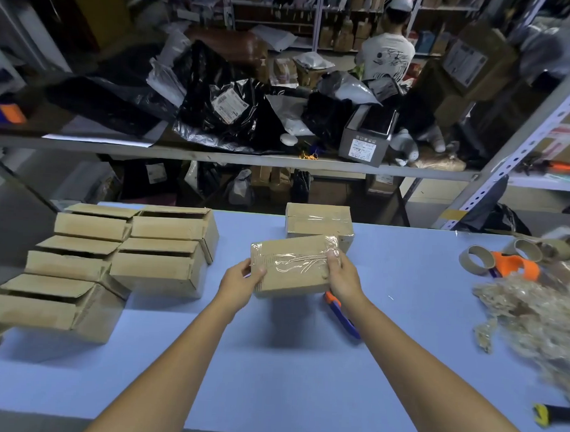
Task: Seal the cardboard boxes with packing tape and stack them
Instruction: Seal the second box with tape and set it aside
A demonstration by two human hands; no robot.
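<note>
I hold a taped cardboard box [291, 265] above the blue table [270, 362], tilted, with wrinkled clear tape across its top. My left hand [241, 277] grips its left end and my right hand [341, 277] grips its right end, thumb on the tape. Just behind it, a second sealed box [319, 222] stands on the table. Several open, untaped boxes [157, 262] sit in rows at the left. An orange tape dispenser [515, 265] lies at the far right among empty tape cores [476, 258].
An orange and blue utility knife [343, 314] lies on the table under my right wrist. A heap of crumpled used tape [534, 315] fills the right edge. A yellow and black tool [546, 415] lies at the lower right. A cluttered shelf [230, 156] runs behind; a person stands beyond it.
</note>
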